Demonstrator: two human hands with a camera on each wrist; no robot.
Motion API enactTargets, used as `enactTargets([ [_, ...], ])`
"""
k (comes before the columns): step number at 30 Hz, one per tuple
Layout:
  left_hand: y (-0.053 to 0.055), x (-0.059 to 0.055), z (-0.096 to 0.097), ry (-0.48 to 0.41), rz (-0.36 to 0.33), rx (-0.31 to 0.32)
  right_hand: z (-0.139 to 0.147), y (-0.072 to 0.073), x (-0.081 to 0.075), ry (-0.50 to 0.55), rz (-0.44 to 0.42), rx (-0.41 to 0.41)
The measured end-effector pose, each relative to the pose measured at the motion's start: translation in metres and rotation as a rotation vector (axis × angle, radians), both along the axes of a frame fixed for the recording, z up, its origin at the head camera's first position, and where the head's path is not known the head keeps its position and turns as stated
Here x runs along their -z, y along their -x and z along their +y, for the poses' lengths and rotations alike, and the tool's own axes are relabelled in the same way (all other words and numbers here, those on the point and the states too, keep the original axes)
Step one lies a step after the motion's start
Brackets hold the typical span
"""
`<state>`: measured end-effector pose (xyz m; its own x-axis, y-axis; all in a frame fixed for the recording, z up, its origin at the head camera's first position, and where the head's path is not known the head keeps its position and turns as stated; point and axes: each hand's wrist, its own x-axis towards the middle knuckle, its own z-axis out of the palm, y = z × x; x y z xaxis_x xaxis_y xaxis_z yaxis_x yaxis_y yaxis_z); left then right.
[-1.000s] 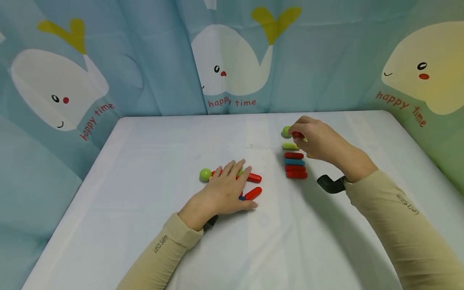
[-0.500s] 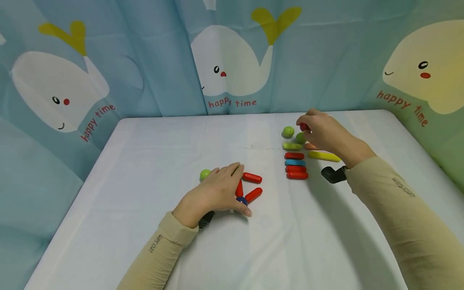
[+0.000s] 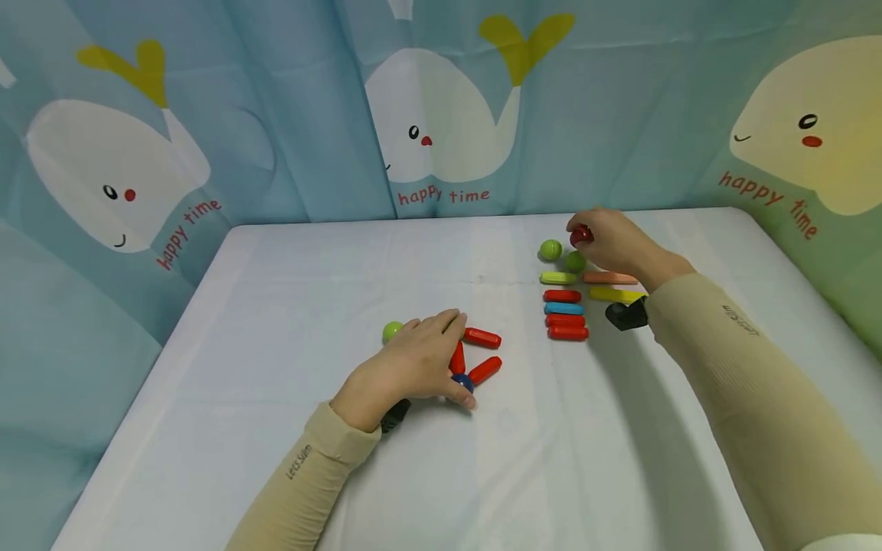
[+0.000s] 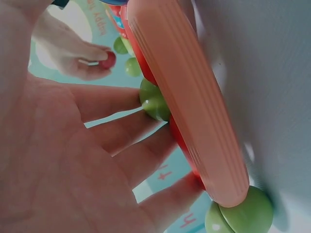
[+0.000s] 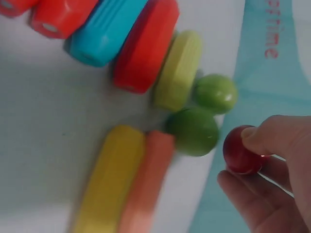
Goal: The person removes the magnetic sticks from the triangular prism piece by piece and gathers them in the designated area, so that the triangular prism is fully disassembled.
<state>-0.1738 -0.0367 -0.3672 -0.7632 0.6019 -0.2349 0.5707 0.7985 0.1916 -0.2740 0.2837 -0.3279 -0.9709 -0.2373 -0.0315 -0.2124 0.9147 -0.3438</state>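
While our left hand (image 3: pixel 403 369) spreads its fingers by a blue ball (image 3: pixel 465 382) and red sticks (image 3: pixel 482 337), we see two green balls (image 3: pixel 550 250) farther right, then, near them, a red ball (image 3: pixel 582 235) pinched in our right hand (image 3: pixel 615 240).

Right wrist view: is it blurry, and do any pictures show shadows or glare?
Right wrist view: yes, soft edges on the yellow stick; left wrist view: clearer, grooves visible on the large orange stick, small glint on the green ball beside its middle; head view: sharper, a long soft shadow beside the right sleeve on the white table.
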Motion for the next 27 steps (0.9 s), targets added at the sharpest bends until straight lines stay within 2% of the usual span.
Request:
enactTargets([
  [7, 0.000, 0.002, 0.001, 0.004, -0.003, -0.004, 0.013, 0.009, 0.018, 0.080, -0.001, 0.068],
  [15, 0.002, -0.001, 0.000, 0.008, -0.004, -0.008, 0.002, 0.017, 0.018, 0.097, -0.040, 0.075],
  [21, 0.001, 0.000, 0.001, 0.013, -0.001, -0.006, -0.001, 0.023, 0.023, 0.083, -0.034, 0.065],
  [27, 0.002, 0.000, 0.001, 0.021, -0.005, -0.014, -0.004, 0.027, 0.028, 0.065, -0.146, 0.105],
])
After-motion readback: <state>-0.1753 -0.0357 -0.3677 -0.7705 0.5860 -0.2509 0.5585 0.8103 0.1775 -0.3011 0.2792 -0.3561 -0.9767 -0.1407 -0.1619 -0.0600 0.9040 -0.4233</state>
